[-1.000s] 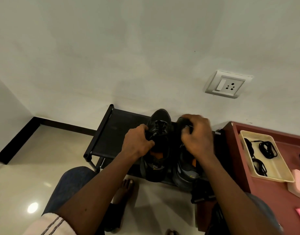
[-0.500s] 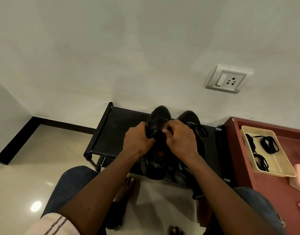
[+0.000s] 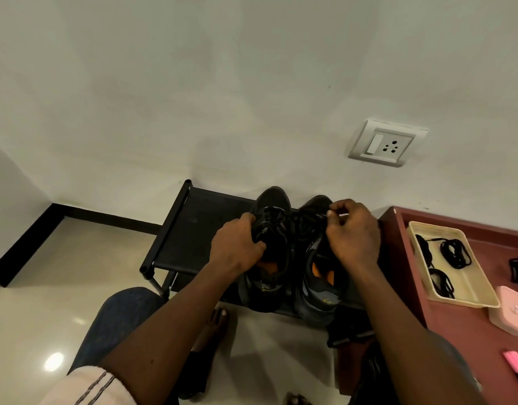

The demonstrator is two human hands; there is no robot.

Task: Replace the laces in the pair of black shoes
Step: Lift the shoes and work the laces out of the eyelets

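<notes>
Pair of black shoes, side by side on a black shoe rack point(image 3: 193, 229), toes to 12 o'clock.
Left grip point(image 3: 234, 249) clamped round the laced upper of the left shoe point(image 3: 274, 204); right grip point(image 3: 354, 238) pinching a black lace point(image 3: 309, 222) over the right shoe point(image 3: 322, 290) (orange linings show in both). At 3 o'clock, on the red-brown bench point(image 3: 468, 346), a cream tray point(image 3: 445, 230) holds coiled black laces point(image 3: 455, 252).
</notes>
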